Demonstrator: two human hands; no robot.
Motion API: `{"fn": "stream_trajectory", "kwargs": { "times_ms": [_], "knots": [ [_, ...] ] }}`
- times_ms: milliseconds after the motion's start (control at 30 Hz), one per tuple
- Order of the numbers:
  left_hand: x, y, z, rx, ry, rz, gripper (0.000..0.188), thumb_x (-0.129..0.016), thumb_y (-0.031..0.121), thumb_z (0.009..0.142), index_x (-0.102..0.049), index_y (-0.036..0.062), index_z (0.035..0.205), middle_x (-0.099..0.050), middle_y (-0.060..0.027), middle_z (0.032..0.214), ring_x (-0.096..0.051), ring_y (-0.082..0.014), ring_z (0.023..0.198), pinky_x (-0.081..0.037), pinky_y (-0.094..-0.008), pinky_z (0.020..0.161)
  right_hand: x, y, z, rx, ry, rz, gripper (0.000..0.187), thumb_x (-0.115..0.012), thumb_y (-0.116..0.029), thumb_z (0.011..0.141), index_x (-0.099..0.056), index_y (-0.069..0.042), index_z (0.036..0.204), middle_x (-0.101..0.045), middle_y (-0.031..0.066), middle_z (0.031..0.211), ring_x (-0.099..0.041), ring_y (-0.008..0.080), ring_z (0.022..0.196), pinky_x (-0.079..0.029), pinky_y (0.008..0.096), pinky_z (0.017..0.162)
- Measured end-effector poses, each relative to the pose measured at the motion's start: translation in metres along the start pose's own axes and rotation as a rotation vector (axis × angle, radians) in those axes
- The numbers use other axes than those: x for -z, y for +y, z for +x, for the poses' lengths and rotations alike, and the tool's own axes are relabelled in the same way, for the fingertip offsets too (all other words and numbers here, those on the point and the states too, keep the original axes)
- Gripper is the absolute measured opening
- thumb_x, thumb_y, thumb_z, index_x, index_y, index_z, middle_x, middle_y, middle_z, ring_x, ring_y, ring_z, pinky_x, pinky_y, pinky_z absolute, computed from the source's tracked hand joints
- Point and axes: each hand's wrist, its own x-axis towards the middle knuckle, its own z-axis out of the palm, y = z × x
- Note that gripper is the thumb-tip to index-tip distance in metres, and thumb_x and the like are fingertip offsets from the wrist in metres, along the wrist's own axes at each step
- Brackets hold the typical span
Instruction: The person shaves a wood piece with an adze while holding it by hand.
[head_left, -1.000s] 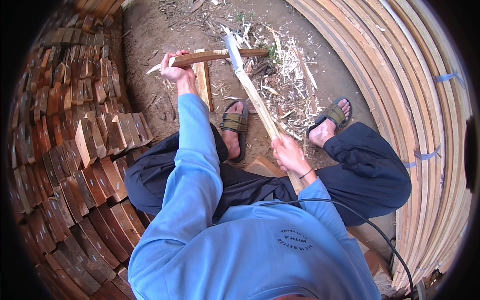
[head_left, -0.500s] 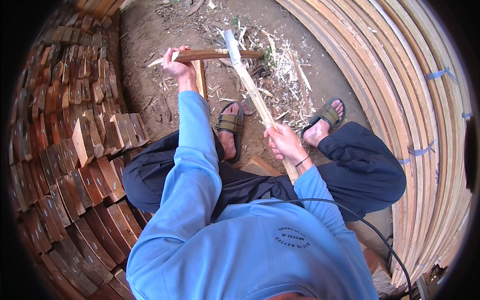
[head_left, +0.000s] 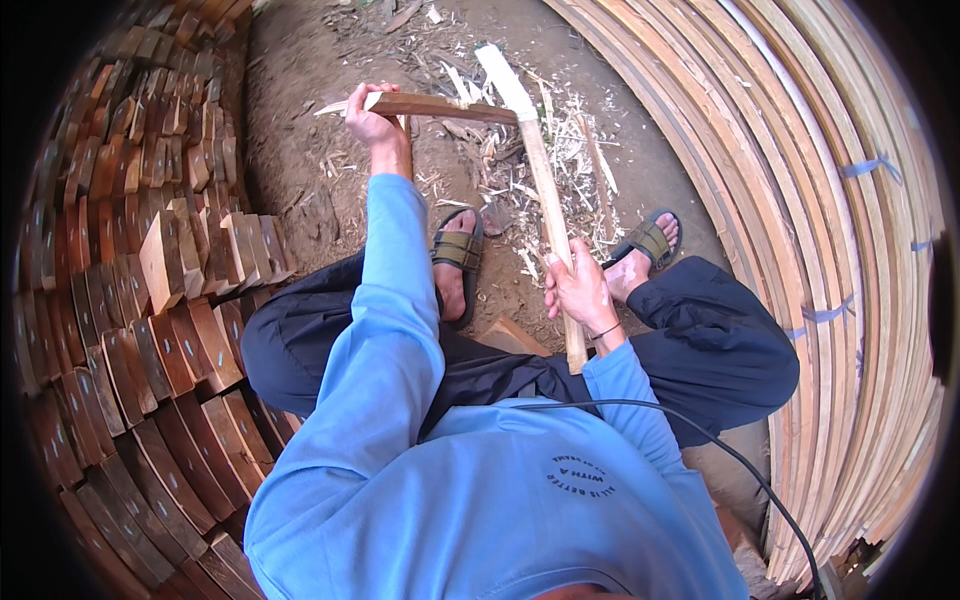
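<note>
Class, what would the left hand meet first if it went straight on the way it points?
The left hand grips a wooden piece; beyond that, its way looks free over the dirt ground, as far as the picture shows, though depth is unclear.

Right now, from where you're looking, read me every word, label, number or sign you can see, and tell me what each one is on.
Light-blue long-sleeved fabric shirt: a circle of dark lettering with a line across its middle; I'm leaving the wording out.
Stacked brown wooden boards: pale-blue marks on some ends, too small to read.
Pale wooden-handled tool and brown wooden stick: no text that I can make out.
</note>
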Motion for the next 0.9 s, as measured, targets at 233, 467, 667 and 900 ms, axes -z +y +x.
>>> {"fn": "stream_trajectory", "kwargs": {
  "times_ms": [233, 467, 667, 900],
  "knots": [
    [-0.007, 0.0, 0.001, -0.076, 0.009, 0.177, 0.021, -0.045, 0.016, 0.09, -0.054, 0.0031, 0.077, -0.062, -0.0144, 0.075, -0.062, -0.0283, 0.076, -0.05, -0.0423, 0.08, -0.01, 0.007, -0.006, 0.084, 0.07, -0.339, 0.02, -0.052, -0.021, 0.095, -0.052, -0.001, 0.1, -0.059, 0.0174, 0.069, -0.063, 0.0324, 0.063, -0.047, 0.0437, 0.056],
    [-0.012, -0.004, -0.001, -0.12, -0.035, 0.15, 0.021, -0.045, 0.014, 0.092, -0.053, 0.0023, 0.077, -0.061, -0.0143, 0.072, -0.063, -0.0286, 0.07, -0.052, -0.0408, 0.074, -0.022, 0.01, -0.02, -0.089, -0.037, -0.106, 0.022, -0.047, -0.023, 0.099, -0.051, -0.002, 0.094, -0.053, 0.0116, 0.06, -0.052, 0.0234, 0.041, -0.043, 0.0382, 0.041],
    [-0.024, -0.013, -0.008, -0.181, -0.01, 0.313, 0.028, -0.045, 0.011, 0.092, -0.059, 0.0009, 0.07, -0.065, -0.0125, 0.069, -0.063, -0.0214, 0.067, -0.049, -0.0339, 0.069, -0.033, -0.026, -0.014, -0.18, -0.103, 0.174, 0.022, -0.045, -0.026, 0.1, -0.047, -0.006, 0.091, -0.046, 0.0018, 0.054, -0.047, 0.0112, 0.036, -0.035, 0.027, 0.029],
    [-0.048, -0.014, -0.016, -0.205, -0.119, 0.473, 0.027, -0.048, 0.015, 0.09, -0.062, -0.001, 0.073, -0.065, -0.0133, 0.072, -0.063, -0.0225, 0.071, -0.048, -0.0345, 0.075, -0.032, -0.009, -0.042, -0.206, 0.037, -0.042, 0.024, -0.048, -0.026, 0.099, -0.053, -0.004, 0.09, -0.047, 0.0026, 0.049, -0.049, 0.0136, 0.034, -0.038, 0.0297, 0.028]
  ]
}}
